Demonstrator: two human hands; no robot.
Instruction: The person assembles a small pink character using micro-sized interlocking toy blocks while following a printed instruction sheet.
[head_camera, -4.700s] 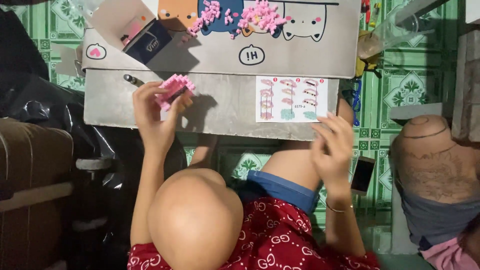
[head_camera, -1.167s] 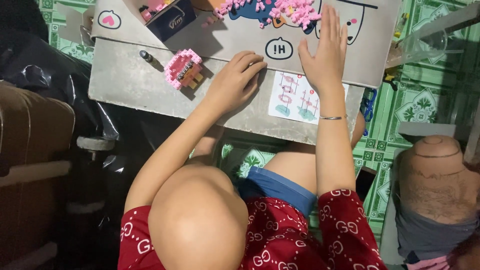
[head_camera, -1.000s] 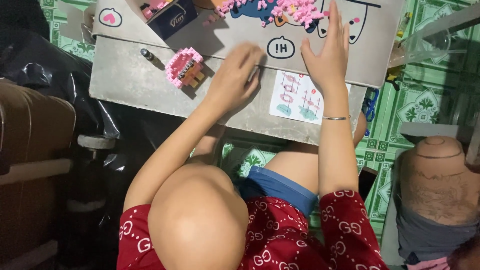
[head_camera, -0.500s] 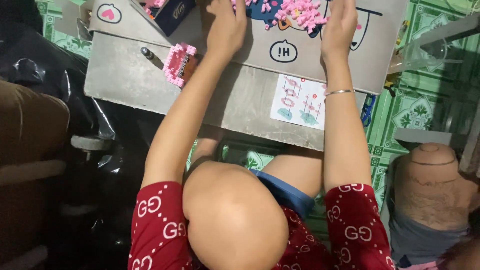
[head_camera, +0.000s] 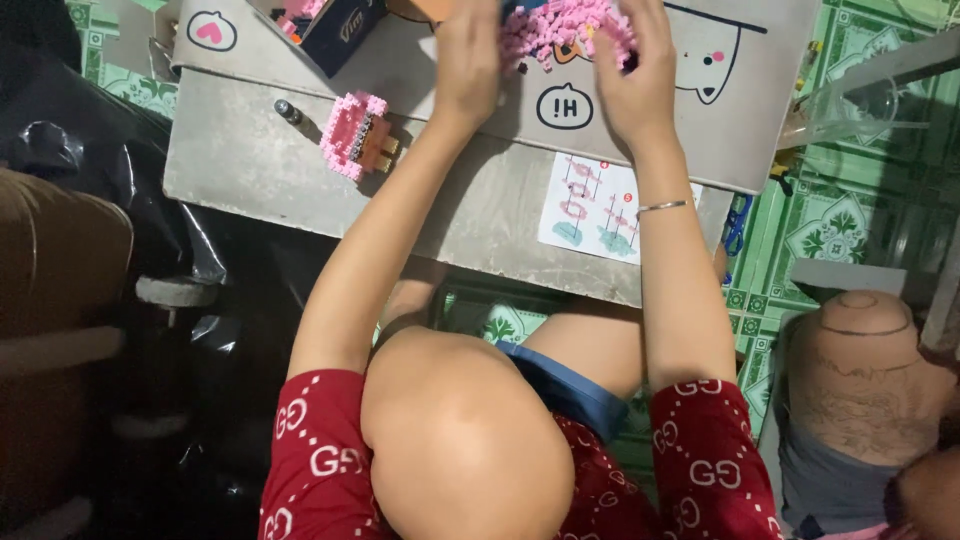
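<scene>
Both hands in heap of small pink plastic bricks (head_camera: 565, 30) at far table (head_camera: 250, 160) edge: left hand (head_camera: 468, 60) flat, right hand (head_camera: 630, 75) fingers spread, holding nothing visible. Better pick singly, checking printed instruction sheet (head_camera: 600, 208); pink half-built brick model (head_camera: 355, 135) sits left, untouched.

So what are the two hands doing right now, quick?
Left hand: fingers down at the pile of pink bricks; whether it grips any cannot be told.
Right hand: fingers in the same pile; grip cannot be told either.

grey table (head_camera: 250, 165) | pink brick model (head_camera: 355, 135), instruction sheet (head_camera: 600, 210), pale cartoon board (head_camera: 770, 90) (overlapping far edge)
</scene>
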